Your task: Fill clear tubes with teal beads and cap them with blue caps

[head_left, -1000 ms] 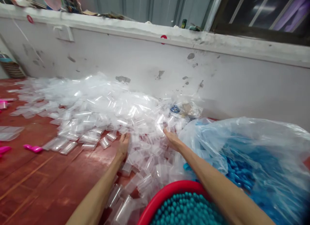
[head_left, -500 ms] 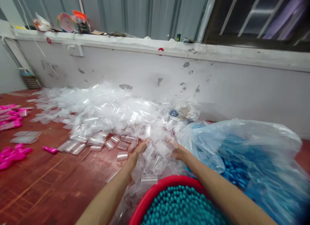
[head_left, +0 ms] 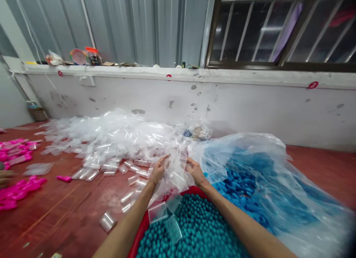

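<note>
Both hands have drawn back from the heap of clear bags [head_left: 111,139], the left hand [head_left: 157,171] and right hand [head_left: 194,171] now clutching a bunch of small bags [head_left: 174,176] above the red basin [head_left: 140,232] of teal beads [head_left: 200,232], apparently a gathering step calling next for singling out one bag.

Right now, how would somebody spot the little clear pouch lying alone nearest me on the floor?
Start at the round red plastic basin of teal beads at the bottom, then look just left on the red-brown floor. The small clear plastic pouch lies alone there, apart from the big heap of clear plastic pouches by the wall.
</note>
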Motion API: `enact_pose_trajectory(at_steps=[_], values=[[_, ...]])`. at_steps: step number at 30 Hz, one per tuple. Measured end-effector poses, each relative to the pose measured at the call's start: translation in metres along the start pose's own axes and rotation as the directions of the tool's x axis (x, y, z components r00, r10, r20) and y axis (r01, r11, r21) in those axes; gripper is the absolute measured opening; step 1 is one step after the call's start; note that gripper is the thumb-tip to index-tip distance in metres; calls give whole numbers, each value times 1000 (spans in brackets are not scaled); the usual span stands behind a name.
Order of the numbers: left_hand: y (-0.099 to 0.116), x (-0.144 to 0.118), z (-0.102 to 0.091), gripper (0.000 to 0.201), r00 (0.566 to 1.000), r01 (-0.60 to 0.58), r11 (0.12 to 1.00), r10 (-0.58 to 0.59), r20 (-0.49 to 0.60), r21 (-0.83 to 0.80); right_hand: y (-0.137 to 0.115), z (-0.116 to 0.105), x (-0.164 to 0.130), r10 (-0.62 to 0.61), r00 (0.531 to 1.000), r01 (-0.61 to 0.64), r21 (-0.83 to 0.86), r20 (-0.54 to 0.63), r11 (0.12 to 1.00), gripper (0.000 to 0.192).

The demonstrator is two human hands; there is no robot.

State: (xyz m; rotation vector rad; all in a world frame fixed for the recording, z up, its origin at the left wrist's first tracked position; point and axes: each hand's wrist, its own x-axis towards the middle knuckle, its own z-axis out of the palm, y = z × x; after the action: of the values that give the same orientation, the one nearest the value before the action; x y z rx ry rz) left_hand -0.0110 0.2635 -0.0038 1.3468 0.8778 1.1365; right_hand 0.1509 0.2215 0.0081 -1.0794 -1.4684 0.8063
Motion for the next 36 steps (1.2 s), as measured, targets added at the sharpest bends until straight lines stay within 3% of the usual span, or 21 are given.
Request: enact_pose_trajectory(at_steps=[4, 7, 9, 12, 15, 18, 21, 23, 27, 28, 32, 36], values=[[11, -32, 10, 52, 995, -103, 982, 100, 26, 158, -12, -9, -29, -97, 994, 102, -109, 46, 989, 25], [19, -61, 16, 43, 983, -183, 943, 168, 75, 280, -12, -11, -54, -163, 976, 194, -228, 146, 954, 34], [22, -79, 19, 39, 955, -294, 850, 237, 181, 438, -11, -11, -70, -200, 937, 301, -371, 286, 879, 32], [21, -97, 24, 36, 895, -445, 615, 273, 354, 651, -9, -11, -86, -173, 889, 385, -486, 424, 785, 24], [19, -105, 30, 35, 889, -457, 476, 237, 391, 751, -9, -12, -91, -124, 875, 392, -536, 468, 747, 18], [20, -108, 38, 33, 893, -449, 403, 163, 420, 798, -14, -17, -94, -47, 859, 400, -611, 510, 683, 13], [19, -116, 42, 32, 896, -432, 394, 89, 435, 811, -29, -24, -104, 13, 865, 390, -688, 502, 613, 16], [17, -123, 41, 31, 904, -413, 386, 61, 424, 825, -42, -30, -112, 34, 844, 412, -688, 535, 597, 18], [16, -135, 39, 28, 905, -410, 401, 66, 421, 819, -62, -47, -110, 80, 717, 434, -533, 692, 726, 36], [17, -136, 40, 29, 907, -408, 416, 82, 413, 812, -63, -50, -105, 88, 715, 410, -518, 694, 751, 37], [19, -135, 46, 31, 920, -388, 465, 151, 361, 796, -54, -51, -88, 129, 827, 280, -600, 547, 749, 40], [18, -121, 45, 29, 920, -376, 519, 308, 243, 767, -45, -42, -88, 107, 817, 332, -614, 567, 716, 31]])
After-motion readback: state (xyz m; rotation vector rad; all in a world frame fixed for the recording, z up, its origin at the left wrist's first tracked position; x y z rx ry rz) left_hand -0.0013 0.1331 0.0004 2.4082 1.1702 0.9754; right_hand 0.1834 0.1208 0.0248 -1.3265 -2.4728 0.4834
